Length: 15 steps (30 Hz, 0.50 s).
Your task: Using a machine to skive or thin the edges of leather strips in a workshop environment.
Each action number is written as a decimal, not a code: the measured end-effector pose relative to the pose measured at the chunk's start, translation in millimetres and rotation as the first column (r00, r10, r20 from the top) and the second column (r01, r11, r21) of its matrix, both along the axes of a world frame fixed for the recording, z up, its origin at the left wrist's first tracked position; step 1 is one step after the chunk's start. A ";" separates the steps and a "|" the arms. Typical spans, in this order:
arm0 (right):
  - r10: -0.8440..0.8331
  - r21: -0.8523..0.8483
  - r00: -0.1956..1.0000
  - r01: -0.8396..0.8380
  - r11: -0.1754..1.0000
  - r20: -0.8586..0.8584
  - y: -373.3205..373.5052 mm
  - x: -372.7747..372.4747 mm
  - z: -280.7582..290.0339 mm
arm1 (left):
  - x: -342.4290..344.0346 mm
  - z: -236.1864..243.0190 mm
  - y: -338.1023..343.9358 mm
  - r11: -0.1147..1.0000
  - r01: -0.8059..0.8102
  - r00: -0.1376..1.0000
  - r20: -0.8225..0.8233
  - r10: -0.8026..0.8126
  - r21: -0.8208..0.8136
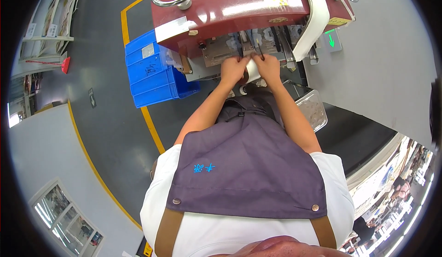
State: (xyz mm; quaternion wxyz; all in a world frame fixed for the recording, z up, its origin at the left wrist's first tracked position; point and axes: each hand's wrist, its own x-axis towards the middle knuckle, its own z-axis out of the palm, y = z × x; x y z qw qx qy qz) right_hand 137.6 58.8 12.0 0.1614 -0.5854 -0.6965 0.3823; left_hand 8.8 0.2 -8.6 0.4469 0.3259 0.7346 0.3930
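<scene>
Seemed like we were feeding the white strip (252,71) at the machine's (230,12) front, left hand (234,68) and right hand (268,67) either side, couldn't tell if either grip was pinching it, and next probably called for lining it up straight.

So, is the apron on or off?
On: the apron lies over the front of the white shirt, with brown straps at its top corners.

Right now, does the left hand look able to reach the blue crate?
Probably yes: the left hand has visible free space toward the near side of the blue crate, though depth is uncertain.
</scene>
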 end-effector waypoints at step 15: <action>0.147 0.302 0.989 -0.138 0.943 -0.007 3.3 8.6 23.2 | -2.5 -3.3 -2.6 0.995 0.049 0.992 -0.121 -0.038 0.086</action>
